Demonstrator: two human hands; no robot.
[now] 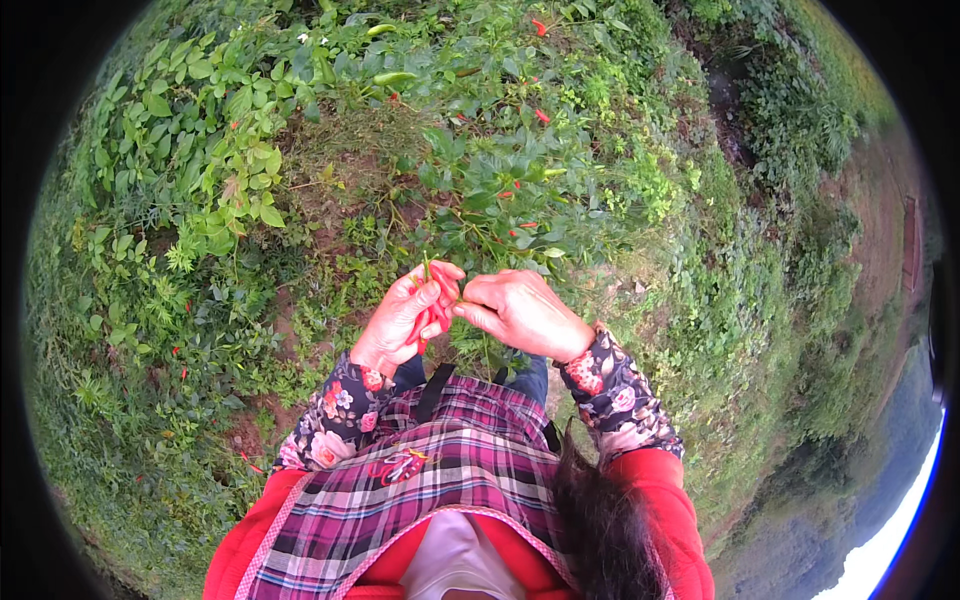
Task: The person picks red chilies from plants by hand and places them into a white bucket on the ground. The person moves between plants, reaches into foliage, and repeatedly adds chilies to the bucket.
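Observation:
Several red chili peppers (pixel 444 283) with green stems lie bunched in my left hand (pixel 397 311), whose fingers curl round them. My right hand (pixel 521 311) is close beside it on the right. Its thumb and forefinger are pinched together at a green stem by the peppers. How many peppers the left hand holds is hidden by the fingers. Just beyond the hands grows a leafy chili pepper plant (pixel 487 199) bearing small red peppers.
Green chili peppers (pixel 394 78) and a red one (pixel 541 115) hang among the plants farther off. Broad-leaved plants (pixel 157 105) stand at the upper left. Reddish soil (pixel 326 217) shows between stems. Dense low growth (pixel 720 300) covers the right side.

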